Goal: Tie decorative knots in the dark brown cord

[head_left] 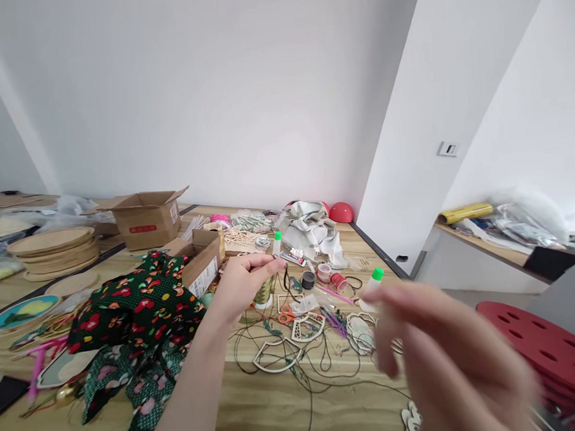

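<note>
My left hand [247, 282] is raised over the middle of the table, thumb and fingers pinched on a thin dark cord [286, 278] that hangs down in a loop. My right hand [450, 354] is close to the camera at the right, blurred by motion; what its curled fingers hold, if anything, cannot be made out. Below lie orange-handled scissors [286, 315], a fan-shaped wooden frame [306, 337] and a second, plain fan frame [275, 370], with tangled dark cords around them. A gold thread spool [263, 295] stands partly behind my left hand. A green-capped bottle [376, 276] stands behind my right hand.
Printed dark green fabric [139, 304] is heaped at the left beside an open cardboard box [201, 264]. Farther back are a larger box [147, 220], stacked wooden hoops [53, 251] and grey cloth [311, 230]. Red stools [535, 338] stand at the right.
</note>
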`<act>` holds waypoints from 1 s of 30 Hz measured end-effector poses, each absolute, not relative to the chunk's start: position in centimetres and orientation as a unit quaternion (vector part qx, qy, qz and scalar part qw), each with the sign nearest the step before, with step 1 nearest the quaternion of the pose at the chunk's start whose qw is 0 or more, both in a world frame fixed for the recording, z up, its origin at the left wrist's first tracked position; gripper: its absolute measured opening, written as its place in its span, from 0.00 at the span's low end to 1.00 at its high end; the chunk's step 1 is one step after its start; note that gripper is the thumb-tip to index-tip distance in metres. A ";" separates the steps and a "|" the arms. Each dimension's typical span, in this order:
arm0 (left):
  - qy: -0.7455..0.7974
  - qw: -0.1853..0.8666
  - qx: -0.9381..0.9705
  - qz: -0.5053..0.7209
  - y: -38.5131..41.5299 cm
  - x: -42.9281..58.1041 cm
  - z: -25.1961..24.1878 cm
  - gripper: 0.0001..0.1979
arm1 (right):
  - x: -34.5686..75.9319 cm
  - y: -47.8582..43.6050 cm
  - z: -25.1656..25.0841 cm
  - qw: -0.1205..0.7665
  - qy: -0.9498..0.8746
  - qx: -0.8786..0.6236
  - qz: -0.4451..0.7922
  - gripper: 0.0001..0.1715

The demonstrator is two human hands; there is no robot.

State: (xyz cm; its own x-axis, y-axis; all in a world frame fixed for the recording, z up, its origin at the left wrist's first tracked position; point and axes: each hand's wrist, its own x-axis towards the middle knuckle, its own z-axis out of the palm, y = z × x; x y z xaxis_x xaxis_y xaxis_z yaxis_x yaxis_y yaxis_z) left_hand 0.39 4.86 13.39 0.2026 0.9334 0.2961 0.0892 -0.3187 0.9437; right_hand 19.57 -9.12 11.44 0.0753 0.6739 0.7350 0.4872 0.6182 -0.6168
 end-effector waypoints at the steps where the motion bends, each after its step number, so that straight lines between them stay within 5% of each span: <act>1: 0.382 0.447 0.652 0.479 4.5 0.5 13.5 0.16 | 18.7 -7.7 12.2 0.593 -0.653 -0.456 0.117 0.17; 5: 0.333 0.483 0.673 0.450 3.8 0.9 13.9 0.15 | 15.8 -3.2 13.4 0.495 -0.624 -0.499 0.342 0.25; 8: 0.337 0.467 0.682 0.450 3.7 1.1 14.1 0.15 | 15.0 -1.7 12.5 0.476 -0.613 -0.480 0.409 0.17; 12: 0.388 0.399 0.693 0.458 4.1 0.8 14.0 0.16 | 15.7 -0.8 11.5 0.512 -0.599 -0.529 0.315 0.09; 21: 0.446 0.195 0.740 0.465 6.0 -1.0 12.5 0.21 | 18.6 0.2 11.5 0.549 -0.623 -0.552 0.077 0.14; 30: 0.343 0.369 0.773 0.385 4.4 0.7 13.3 0.18 | 17.9 0.0 11.7 0.547 -0.672 -0.499 -0.017 0.18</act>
State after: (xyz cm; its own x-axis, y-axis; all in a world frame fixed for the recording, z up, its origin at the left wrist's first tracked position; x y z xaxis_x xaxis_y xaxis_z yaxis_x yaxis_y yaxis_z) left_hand 0.72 4.39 13.34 0.4680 0.8148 0.3422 0.2454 -0.4918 0.8354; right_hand 17.92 -0.01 11.74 0.0970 0.6512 0.7527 0.6894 0.5015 -0.5228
